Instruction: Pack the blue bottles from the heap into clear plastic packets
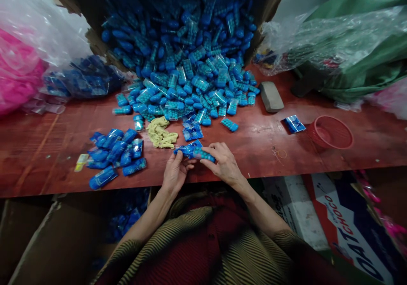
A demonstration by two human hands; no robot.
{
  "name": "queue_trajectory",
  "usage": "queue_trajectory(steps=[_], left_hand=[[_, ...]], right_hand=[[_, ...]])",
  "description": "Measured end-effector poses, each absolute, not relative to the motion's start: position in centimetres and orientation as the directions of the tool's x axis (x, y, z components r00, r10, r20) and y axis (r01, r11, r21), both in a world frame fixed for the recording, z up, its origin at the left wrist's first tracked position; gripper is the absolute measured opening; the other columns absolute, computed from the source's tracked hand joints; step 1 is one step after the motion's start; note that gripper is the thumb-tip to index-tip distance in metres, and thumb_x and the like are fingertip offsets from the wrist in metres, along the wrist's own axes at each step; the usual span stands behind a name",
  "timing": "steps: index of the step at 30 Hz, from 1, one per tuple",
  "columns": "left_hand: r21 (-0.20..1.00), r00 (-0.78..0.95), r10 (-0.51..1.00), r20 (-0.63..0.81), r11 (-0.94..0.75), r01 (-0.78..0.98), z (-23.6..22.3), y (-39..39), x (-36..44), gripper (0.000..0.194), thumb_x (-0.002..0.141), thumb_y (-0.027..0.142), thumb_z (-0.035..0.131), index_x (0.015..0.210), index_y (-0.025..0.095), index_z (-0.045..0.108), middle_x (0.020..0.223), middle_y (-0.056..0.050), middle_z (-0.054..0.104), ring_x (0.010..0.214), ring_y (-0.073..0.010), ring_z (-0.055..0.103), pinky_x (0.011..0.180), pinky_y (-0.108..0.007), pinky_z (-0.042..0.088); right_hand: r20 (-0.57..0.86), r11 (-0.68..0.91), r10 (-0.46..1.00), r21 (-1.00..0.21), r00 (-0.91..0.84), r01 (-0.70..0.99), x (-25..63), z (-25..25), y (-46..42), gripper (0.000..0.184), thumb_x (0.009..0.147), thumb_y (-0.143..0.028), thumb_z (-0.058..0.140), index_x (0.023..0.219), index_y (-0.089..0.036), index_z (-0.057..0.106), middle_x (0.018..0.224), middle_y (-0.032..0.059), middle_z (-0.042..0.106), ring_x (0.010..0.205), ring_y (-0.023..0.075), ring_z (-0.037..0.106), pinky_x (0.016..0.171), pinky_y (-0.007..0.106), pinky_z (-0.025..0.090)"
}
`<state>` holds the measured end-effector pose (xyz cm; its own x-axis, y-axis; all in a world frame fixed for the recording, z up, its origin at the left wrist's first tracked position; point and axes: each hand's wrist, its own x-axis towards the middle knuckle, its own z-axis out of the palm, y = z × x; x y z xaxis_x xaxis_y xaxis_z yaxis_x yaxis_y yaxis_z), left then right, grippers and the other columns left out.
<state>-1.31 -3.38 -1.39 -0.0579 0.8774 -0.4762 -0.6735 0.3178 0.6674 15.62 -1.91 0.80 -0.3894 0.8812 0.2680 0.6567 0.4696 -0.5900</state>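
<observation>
Over the table's front edge, my left hand [177, 169] pinches a blue printed wrapper [183, 150]. My right hand [224, 161] grips a small clear container of blue balls [203, 154], its end meeting the wrapper's edge; how far it sits inside cannot be made out. Just beyond my hands lie flat blue wrappers [192, 132] and a crumpled yellow cloth or glove [160, 133]. To the left rests a group of wrapped blue packs [111, 151]. One loose container [229, 124] lies ahead of my right hand.
A big heap of blue containers [190, 81] spills from a cardboard box at the back. Rightward are a grey block [271, 96], a blue packet [294, 124] and a red plastic basket [346, 138]. Plastic bags line both sides. Below the edge stand cartons [343, 230].
</observation>
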Motion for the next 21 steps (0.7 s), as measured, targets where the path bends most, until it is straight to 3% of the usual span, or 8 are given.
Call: queue_trajectory(steps=[11, 17, 21], left_hand=[[0.611, -0.024, 0.859, -0.512, 0.344, -0.713, -1.0, -3.3, -1.4, 0.020, 0.075, 0.030, 0.068, 0.081, 0.018, 0.054, 0.066, 0.000, 0.067, 0.056, -0.0155, 0.066, 0.043, -0.020, 0.049], [0.719, -0.097, 0.886, -0.454, 0.300, -0.627, -1.1, -3.5, -0.9, 0.027, 0.066, 0.031, 0.075, 0.082, 0.017, 0.058, 0.070, 0.001, 0.067, 0.055, -0.0119, 0.064, 0.047, -0.019, 0.050], [0.671, -0.061, 0.853, -0.518, 0.362, -0.647, -0.7, -3.6, -0.4, 0.032, 0.064, 0.033, 0.076, 0.086, 0.017, 0.059, 0.077, -0.001, 0.070, 0.063, -0.0145, 0.066, 0.055, -0.024, 0.053]], right_hand=[[0.259, 0.472, 0.880, -0.569, -0.398, 0.674, 15.4, 0.9, -1.9, 0.033, 0.086, -0.037, 0.055, 0.113, -0.020, 0.063, 0.094, 0.0084, 0.060, 0.086, 0.0224, 0.048, 0.078, 0.037, 0.043], [0.279, 0.495, 0.868, -0.559, -0.411, 0.665, 15.4, 0.8, -2.0, 0.032, 0.086, -0.036, 0.056, 0.114, -0.022, 0.062, 0.095, 0.0079, 0.060, 0.086, 0.0227, 0.049, 0.078, 0.037, 0.043], [0.271, 0.481, 0.877, -0.453, -0.398, 0.751, 14.6, 0.4, -2.6, 0.034, 0.086, -0.034, 0.054, 0.116, -0.020, 0.061, 0.100, 0.0113, 0.060, 0.089, 0.0256, 0.048, 0.077, 0.040, 0.043]])
